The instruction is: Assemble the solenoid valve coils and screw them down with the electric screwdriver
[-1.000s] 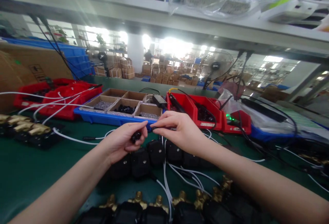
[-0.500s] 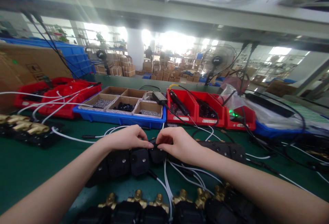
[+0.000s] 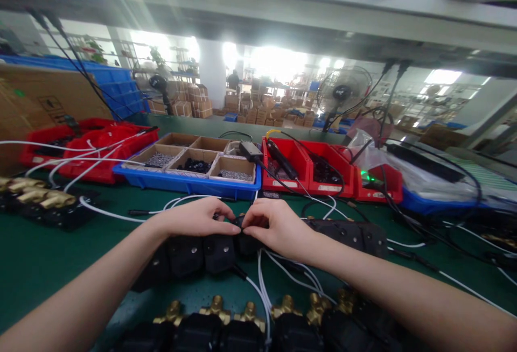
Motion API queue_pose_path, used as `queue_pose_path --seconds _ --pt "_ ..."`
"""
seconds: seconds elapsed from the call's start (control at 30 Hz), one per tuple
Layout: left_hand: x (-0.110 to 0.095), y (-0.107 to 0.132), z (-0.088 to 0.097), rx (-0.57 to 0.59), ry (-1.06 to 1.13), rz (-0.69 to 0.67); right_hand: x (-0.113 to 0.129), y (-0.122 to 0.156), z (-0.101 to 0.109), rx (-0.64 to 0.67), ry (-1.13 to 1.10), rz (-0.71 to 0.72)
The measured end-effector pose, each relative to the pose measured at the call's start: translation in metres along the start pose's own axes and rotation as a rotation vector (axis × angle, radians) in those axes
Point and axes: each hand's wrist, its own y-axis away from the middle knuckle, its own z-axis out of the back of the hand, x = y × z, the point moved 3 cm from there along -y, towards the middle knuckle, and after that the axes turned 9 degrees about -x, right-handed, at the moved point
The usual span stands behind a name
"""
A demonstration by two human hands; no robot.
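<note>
Module [image 3: 246,243], black, on the green table [image 3: 48,255] just in front of the blue tray [image 3: 186,185], and both hands are on it right now. It sits mid-way along a row [image 3: 189,255] of matching black modules that runs left and right in front of the tray. Left hand [image 3: 194,220] comes in from the tray's left end, grip pinched together, thumb and fingertips clamped on the module's top left edge. Right hand [image 3: 278,228] meets it from the other side, grip likewise closed on the module's top, and the two sets of fingertips are almost touching over it. What exactly sits between the fingertips is too small to tell.

White wires [image 3: 262,287] trail from under the right hand, away from the tray toward the near edge. Farther from the tray again, at the near edge, stands a line of black valves [image 3: 218,314] with brass tops. The tray holds cardboard compartments of small dark and silvery parts. Red bins [image 3: 307,171] stand just right of the tray, with black cables draped across them. More brass fittings [image 3: 36,198] lie well left of the tray. A fan [image 3: 343,91] stands well behind the tray.
</note>
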Motion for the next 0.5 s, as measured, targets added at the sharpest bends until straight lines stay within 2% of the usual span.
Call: queue_pose_path --seconds 0.07,0.1,0.23,0.33,0.4,0.5 --pt "-0.002 0.001 -0.002 0.069 -0.055 -0.013 0.0 0.0 -0.001 -0.012 0.024 0.024" --pt "-0.003 0.0 -0.003 0.069 -0.082 -0.009 0.001 0.0 -0.001 -0.016 0.035 0.038" --pt "-0.007 0.0 -0.007 -0.011 -0.125 0.044 0.002 0.004 -0.001 0.002 0.087 0.119" --pt "-0.011 0.001 -0.01 -0.028 -0.122 0.076 0.005 0.008 0.001 0.051 0.128 0.169" --pt "-0.013 0.001 -0.01 -0.03 -0.119 0.083 0.009 0.01 0.0 0.104 0.243 0.233" --pt "-0.013 0.001 -0.01 -0.037 -0.125 0.081 0.015 0.012 -0.004 0.177 0.576 0.408"
